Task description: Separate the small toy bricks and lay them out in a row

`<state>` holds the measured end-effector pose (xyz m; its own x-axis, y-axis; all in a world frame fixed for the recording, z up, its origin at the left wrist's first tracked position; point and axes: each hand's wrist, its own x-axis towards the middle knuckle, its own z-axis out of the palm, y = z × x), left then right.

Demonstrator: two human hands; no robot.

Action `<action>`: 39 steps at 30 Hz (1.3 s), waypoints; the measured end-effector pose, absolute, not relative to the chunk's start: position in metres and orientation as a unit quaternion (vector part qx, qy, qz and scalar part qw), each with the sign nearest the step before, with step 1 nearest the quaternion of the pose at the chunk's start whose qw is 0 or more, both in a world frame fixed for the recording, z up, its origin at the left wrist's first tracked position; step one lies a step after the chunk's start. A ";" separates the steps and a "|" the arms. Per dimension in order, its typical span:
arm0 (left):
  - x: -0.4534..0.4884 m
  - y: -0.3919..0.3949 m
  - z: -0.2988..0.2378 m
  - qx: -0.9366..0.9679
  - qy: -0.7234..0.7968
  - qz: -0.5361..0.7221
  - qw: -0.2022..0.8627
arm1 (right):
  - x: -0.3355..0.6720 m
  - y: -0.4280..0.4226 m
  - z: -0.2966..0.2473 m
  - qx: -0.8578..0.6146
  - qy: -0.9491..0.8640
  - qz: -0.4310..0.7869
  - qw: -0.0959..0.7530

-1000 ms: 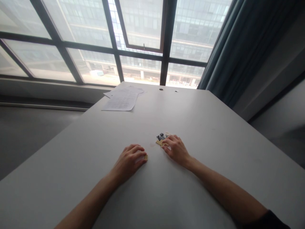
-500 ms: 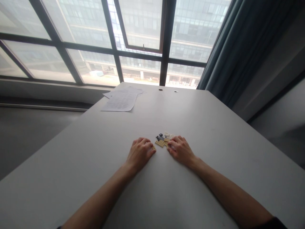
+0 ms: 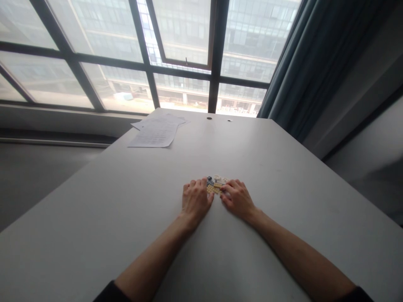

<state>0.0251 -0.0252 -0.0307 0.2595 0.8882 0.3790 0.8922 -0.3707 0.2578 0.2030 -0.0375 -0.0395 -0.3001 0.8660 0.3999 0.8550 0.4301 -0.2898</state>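
A small, flat heap of toy building bricks lies on the white table. Tan studded plates make up its near side, dark grey pieces its left and off-white pieces its far right. My left hand rests curled around the heap's left edge, thumb at the near side; its fingertips are partly hidden. From the right, my right hand is bent over the other edge, with index finger and thumb against the tan bricks. What lies under its palm is hidden.
Printed paper sheets lie overlapping at the table's far left. Two small round spots, one dark, sit near the far edge. Beyond are large framed windows, with a dark blue curtain to the right.
My left hand has moved right and slightly forward onto the heap, covering its left part and the tan piece once seen at its fingertips. My right hand has stayed nearly where it was.
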 end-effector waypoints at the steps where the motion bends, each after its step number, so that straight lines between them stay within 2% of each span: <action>1: 0.024 -0.025 -0.031 -0.794 -0.557 -0.244 -0.006 | 0.203 -0.037 -0.040 -0.535 -0.804 0.013 0.261; 3: 0.020 -0.023 -0.030 -0.791 -0.543 -0.278 -0.047 | 0.203 -0.037 -0.040 -0.534 -0.800 0.018 0.273; 5: 0.012 -0.022 -0.027 -0.772 -0.521 -0.336 -0.140 | 0.203 -0.037 -0.040 -0.533 -0.796 0.022 0.286; 8: -0.003 -0.022 -0.021 -0.658 -0.459 -0.446 -0.396 | 0.203 -0.037 -0.040 -0.532 -0.791 0.028 0.302; 11: -0.019 -0.027 -0.015 -0.447 -0.343 -0.531 -0.632 | 0.201 -0.036 -0.041 -0.526 -0.792 0.034 0.310; 13: -0.028 -0.032 -0.013 -0.332 -0.279 -0.558 -0.707 | 0.200 -0.036 -0.043 -0.520 -0.795 0.033 0.311; 16: -0.037 -0.037 -0.011 -0.263 -0.239 -0.566 -0.744 | 0.198 -0.036 -0.044 -0.514 -0.799 0.031 0.311; 19: -0.046 -0.040 -0.011 -0.320 -0.263 -0.564 -0.714 | 0.198 -0.036 -0.045 -0.514 -0.800 0.030 0.308; 21: -0.055 -0.042 -0.012 -0.439 -0.322 -0.544 -0.638 | 0.198 -0.035 -0.045 -0.513 -0.802 0.030 0.306; 25: -0.077 -0.049 -0.015 -0.751 -0.394 -0.396 -0.352 | 0.198 -0.033 -0.045 -0.504 -0.810 0.035 0.299; 28: -0.086 -0.056 -0.020 -0.857 -0.378 -0.288 -0.200 | 0.197 -0.030 -0.044 -0.490 -0.821 0.037 0.290; 31: -0.088 -0.059 -0.025 -0.887 -0.369 -0.236 -0.147 | 0.195 -0.030 -0.044 -0.476 -0.832 0.033 0.282; 39: -0.089 -0.057 -0.031 -0.895 -0.366 -0.218 -0.131 | 0.191 -0.038 -0.040 -0.472 -0.836 0.056 0.275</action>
<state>-0.0891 -0.0566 -0.0313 0.6364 0.7128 0.2950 0.5987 -0.6975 0.3939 0.1907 -0.0382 -0.0400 -0.4032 0.8191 0.4079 0.7580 0.5487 -0.3527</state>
